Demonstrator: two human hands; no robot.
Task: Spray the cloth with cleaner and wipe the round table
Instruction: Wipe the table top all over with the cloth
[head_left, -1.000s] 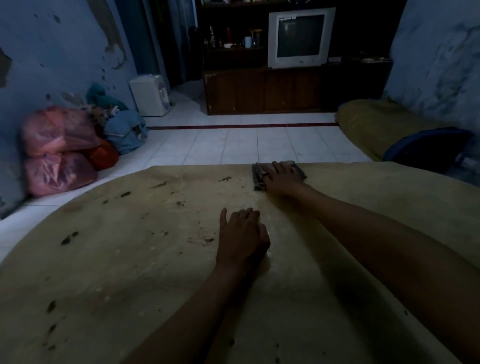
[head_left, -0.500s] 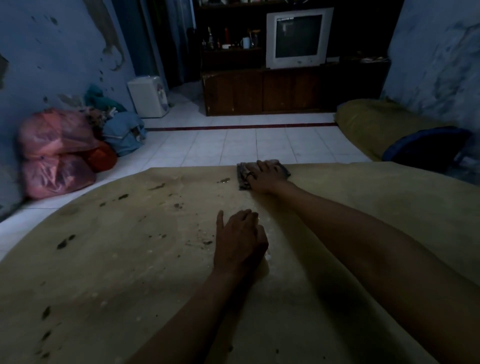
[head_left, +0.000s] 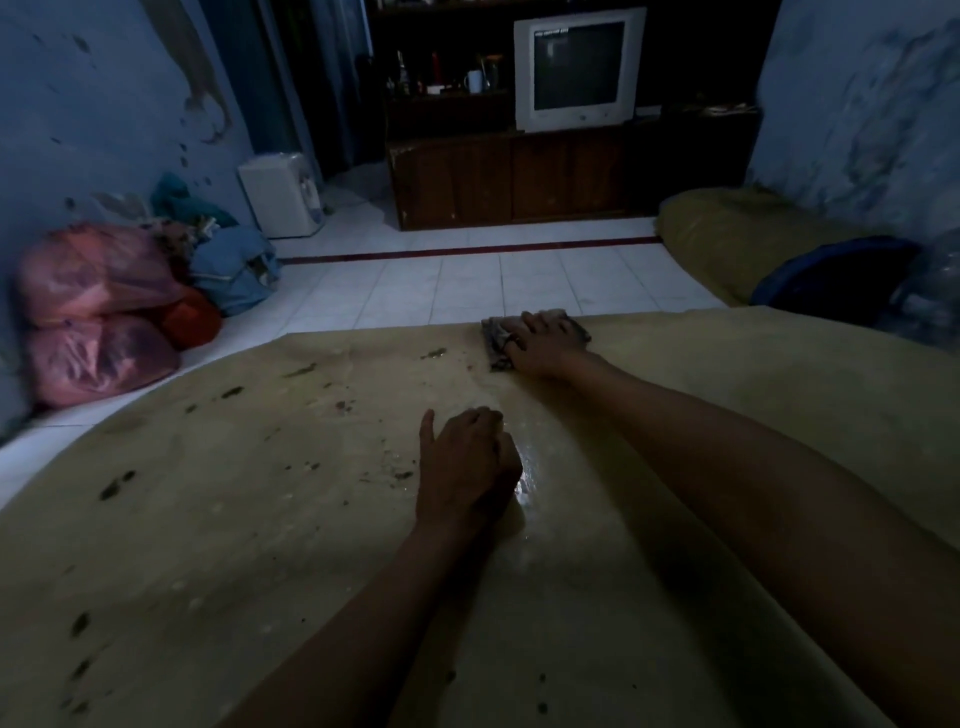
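Observation:
The round table (head_left: 218, 519) has a dull yellow top with dark spots and crumbs on its left half. A dark cloth (head_left: 493, 338) lies at the table's far edge. My right hand (head_left: 545, 345) presses flat on the cloth, arm stretched out. My left hand (head_left: 467, 467) rests on the table's middle with fingers curled under, holding nothing. A wet shine (head_left: 524, 467) shows on the surface just right of that hand. No spray bottle is in view.
Beyond the table lies a white tiled floor (head_left: 467, 286). Pink plastic bags (head_left: 93, 312) and a blue bundle (head_left: 234, 270) sit by the left wall. A wooden cabinet (head_left: 519, 176) with a television (head_left: 576, 67) stands at the back. A yellow mattress (head_left: 727, 239) lies at the right.
My right hand slid the cloth leftward along the far edge and then stayed near that spot. My left hand kept its place.

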